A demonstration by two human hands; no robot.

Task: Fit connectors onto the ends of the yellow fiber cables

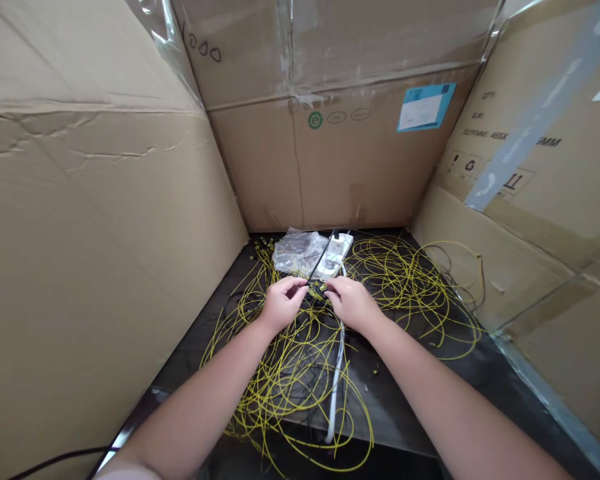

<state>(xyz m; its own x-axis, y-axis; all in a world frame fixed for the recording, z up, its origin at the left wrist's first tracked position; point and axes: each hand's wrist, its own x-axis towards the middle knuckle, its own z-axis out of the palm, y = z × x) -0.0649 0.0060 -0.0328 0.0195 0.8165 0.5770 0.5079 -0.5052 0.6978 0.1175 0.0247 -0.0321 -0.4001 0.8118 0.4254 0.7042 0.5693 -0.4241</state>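
Both my hands meet over a dark table at the middle of the head view. My left hand [284, 303] is closed in a pinch at a small dark and yellow cluster of parts, too fine to name. Opposite it, my right hand [353, 303] pinches at the right side of the same cluster, and what lies between its fingertips is hidden. Thin yellow wires [280, 393] spread in loose loops beneath and in front of the hands. A second tangle of yellow wires [405, 273] lies to the right.
Just behind the hands are a white power strip [340, 248] and a crumpled clear plastic bag [297, 252]. A white cable [336, 387] runs to the table's front edge. Large cardboard boxes stand on the left [105, 233], back [350, 167] and right [545, 220].
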